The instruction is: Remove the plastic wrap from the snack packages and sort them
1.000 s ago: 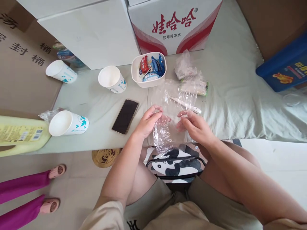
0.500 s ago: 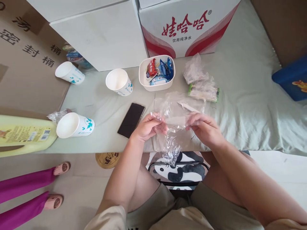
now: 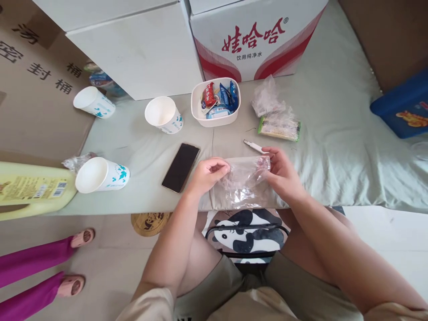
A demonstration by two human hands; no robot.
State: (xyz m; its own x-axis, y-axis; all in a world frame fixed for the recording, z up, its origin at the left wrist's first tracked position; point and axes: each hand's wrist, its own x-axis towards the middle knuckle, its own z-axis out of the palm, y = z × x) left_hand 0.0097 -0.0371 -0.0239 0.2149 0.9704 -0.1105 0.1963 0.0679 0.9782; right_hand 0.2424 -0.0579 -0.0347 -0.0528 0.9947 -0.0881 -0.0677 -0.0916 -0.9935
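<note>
A clear plastic bag is stretched between my two hands near the front edge of the cloth-covered surface. My left hand pinches its upper left corner between thumb and fingers. On the other side my right hand grips the bag's right edge, with a finger inside or behind the film; I cannot tell which. Just beyond the right fingers lies a white pen-like tool with a dark tip. A black phone rests to the left of my left hand.
White paper cups stand to the left. A white tub holds several small packets. Right of it lie crumpled plastic and a green-edged packet. Boxes line the back. A yellow jug and another person's legs are at left.
The bag has been drawn toward me and folded down into a smaller piece, uncovering the white tool and the cloth behind it. Its hanging crumpled end no longer dangles past the edge.
</note>
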